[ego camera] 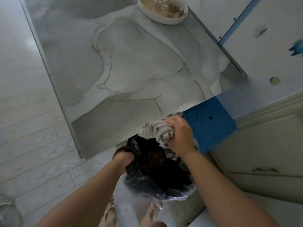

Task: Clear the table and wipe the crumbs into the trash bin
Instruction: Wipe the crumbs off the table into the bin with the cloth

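A trash bin (157, 174) lined with a dark plastic bag is held up just below the near edge of the marble table (131, 71). My left hand (124, 158) grips the bin's rim and bag on its left side. My right hand (180, 136) grips a bunched grey cloth (157, 130) at the table's near edge, right above the bin's opening. The inside of the bin is dark; its contents cannot be made out.
A round white tray (147, 15) with clear glassware stands at the table's far edge. A white and blue wall (262, 38) runs along the table's right side. A light cabinet (262, 153) is at my right. Pale floorboards (32, 136) lie to the left.
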